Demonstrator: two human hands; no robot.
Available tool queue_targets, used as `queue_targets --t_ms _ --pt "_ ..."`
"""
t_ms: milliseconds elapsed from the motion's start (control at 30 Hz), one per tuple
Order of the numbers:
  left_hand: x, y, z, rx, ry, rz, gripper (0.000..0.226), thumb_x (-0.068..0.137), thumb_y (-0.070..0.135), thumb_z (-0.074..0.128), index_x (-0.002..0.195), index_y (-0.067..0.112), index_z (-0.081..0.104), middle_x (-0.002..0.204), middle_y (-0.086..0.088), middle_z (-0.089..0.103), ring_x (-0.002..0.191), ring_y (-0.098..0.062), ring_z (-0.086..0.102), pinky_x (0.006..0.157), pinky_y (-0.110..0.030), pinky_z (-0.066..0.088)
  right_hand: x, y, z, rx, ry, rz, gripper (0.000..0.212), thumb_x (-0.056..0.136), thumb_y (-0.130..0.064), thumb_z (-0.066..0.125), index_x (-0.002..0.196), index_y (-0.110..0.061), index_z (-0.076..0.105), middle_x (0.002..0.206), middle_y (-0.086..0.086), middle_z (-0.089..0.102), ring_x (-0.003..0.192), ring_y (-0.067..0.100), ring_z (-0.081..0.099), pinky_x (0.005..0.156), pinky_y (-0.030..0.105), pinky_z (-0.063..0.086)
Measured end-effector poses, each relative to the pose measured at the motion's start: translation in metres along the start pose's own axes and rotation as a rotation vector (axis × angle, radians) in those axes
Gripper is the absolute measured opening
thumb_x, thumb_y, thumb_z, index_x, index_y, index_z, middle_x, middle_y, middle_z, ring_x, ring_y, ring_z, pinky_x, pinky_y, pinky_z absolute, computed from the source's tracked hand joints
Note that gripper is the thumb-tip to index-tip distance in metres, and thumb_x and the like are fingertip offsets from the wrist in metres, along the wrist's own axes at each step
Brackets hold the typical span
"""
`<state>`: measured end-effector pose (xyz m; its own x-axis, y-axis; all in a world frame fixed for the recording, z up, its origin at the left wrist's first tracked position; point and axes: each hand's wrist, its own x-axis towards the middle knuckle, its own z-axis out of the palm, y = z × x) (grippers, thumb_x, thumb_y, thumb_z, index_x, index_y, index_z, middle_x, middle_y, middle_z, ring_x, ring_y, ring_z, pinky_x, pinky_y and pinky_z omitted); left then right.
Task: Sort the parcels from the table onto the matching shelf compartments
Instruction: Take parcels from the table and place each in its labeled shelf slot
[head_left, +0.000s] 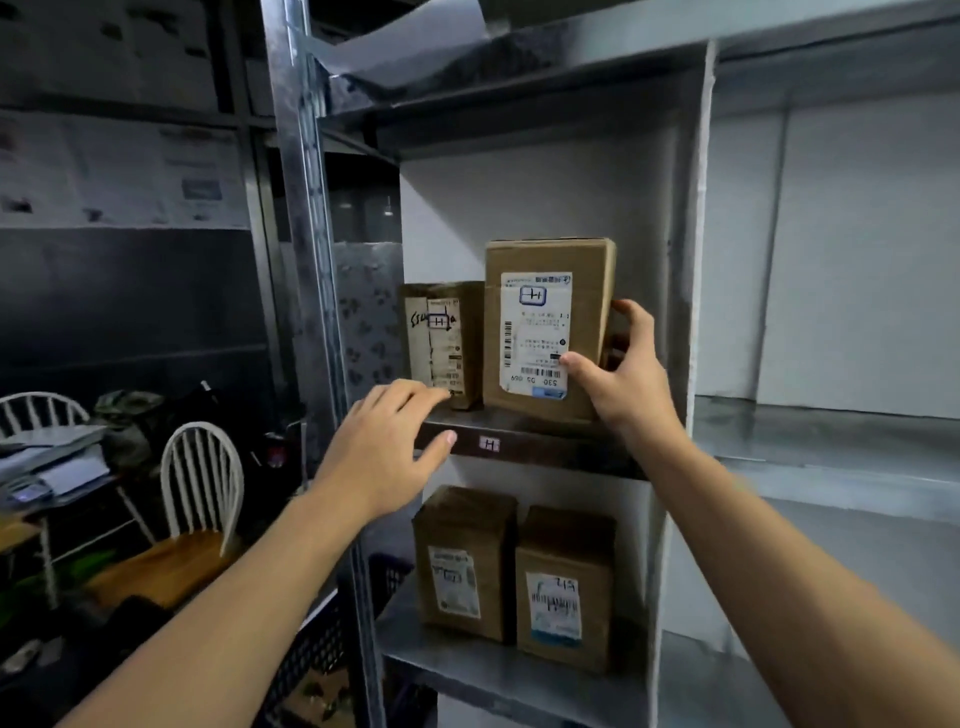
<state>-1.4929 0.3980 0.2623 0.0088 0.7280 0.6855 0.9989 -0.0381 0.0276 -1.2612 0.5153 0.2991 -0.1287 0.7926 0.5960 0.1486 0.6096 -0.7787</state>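
Note:
A tall cardboard parcel (545, 332) with a white label marked H stands upright on the shelf board (540, 448), whose front edge carries an H tag (489, 444). My right hand (623, 374) grips the parcel's right side, thumb on the label's lower corner. A smaller H parcel (441, 340) stands to its left. My left hand (387, 447) hovers with straight fingers at the shelf's front edge, fingertips close to the smaller parcel's lower corner.
Two more parcels (465, 561) (563, 587) stand in the compartment below. A steel upright (306, 218) borders the shelf on the left, a white divider (696, 234) on the right. White chairs (200, 483) and a cluttered table (47, 467) sit at the left.

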Motion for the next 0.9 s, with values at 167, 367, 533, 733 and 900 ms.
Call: queue_targets --t_ms 167,367,533,733,900 --pt "0.015 -0.021 0.02 -0.124 -0.017 0.082 0.05 0.09 0.049 0.045 0.135 0.026 0.049 0.13 0.007 0.051 0.12 -0.015 0.045 0.102 -0.041 0.041 0.019 0.009 0.01 -0.107 0.06 0.167 0.079 0.09 -0.027 0.071 0.149 -0.038 0.019 0.138 0.002 0.056 0.123 0.026 0.058 0.1 0.052 0.052" --pt "0.028 -0.036 0.039 -0.225 -0.027 0.118 0.054 0.089 0.055 0.037 0.136 0.028 0.047 0.133 0.009 0.05 0.125 -0.012 0.042 0.107 -0.038 0.038 0.031 0.016 0.019 -0.241 0.069 0.234 0.077 0.097 -0.023 0.063 0.155 -0.032 0.013 0.146 0.003 0.051 0.125 0.027 0.057 0.097 0.047 0.051" --pt "0.034 -0.04 0.053 -0.285 -0.034 0.129 0.055 0.09 0.055 0.037 0.137 0.028 0.046 0.135 0.008 0.049 0.127 -0.011 0.041 0.107 -0.039 0.039 0.035 0.025 0.02 -0.272 0.122 0.253 0.072 0.098 -0.022 0.062 0.156 -0.028 0.019 0.149 0.0 0.049 0.132 0.024 0.051 0.101 0.039 0.045" --pt "0.035 -0.033 0.062 -0.311 -0.047 0.138 0.057 0.091 0.054 0.037 0.14 0.028 0.044 0.138 0.008 0.046 0.131 -0.011 0.037 0.109 -0.037 0.036 0.028 0.02 0.021 -0.332 0.153 0.281 0.082 0.096 -0.029 0.065 0.157 -0.031 0.012 0.153 0.004 0.045 0.133 0.027 0.05 0.099 0.041 0.047" --pt "0.026 -0.021 0.062 -0.369 0.014 0.134 0.053 0.091 0.052 0.041 0.137 0.026 0.047 0.134 0.008 0.049 0.127 -0.009 0.04 0.105 -0.031 0.036 -0.006 0.008 0.02 -0.436 0.223 0.16 0.071 0.097 -0.033 0.062 0.156 -0.025 0.023 0.145 0.011 0.05 0.13 0.029 0.051 0.102 0.041 0.047"
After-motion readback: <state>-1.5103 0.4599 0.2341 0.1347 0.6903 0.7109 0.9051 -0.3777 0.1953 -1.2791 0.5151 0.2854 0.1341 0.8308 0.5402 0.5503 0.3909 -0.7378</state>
